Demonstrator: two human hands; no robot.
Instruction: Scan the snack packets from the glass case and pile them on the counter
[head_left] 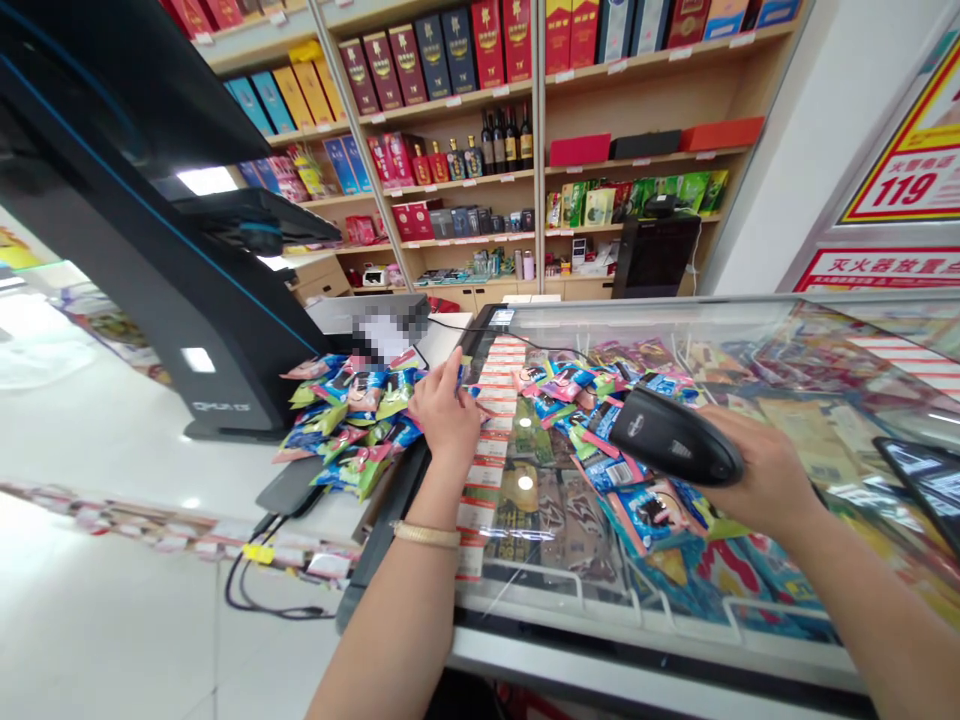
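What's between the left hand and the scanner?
In the head view, going right from the left hand to the scanner: mainly a strip of price labels, then part of the right-hand packet pile.

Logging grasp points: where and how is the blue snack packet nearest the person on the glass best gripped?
Probably pinch the blue snack packet by its left edge, coming from the left with the left hand: that flat edge looks exposed, while the barcode scanner and right hand crowd its far and right sides.

Bright light; 2 round glare spots on the glass top; stretched edges; 1 pixelated patch.
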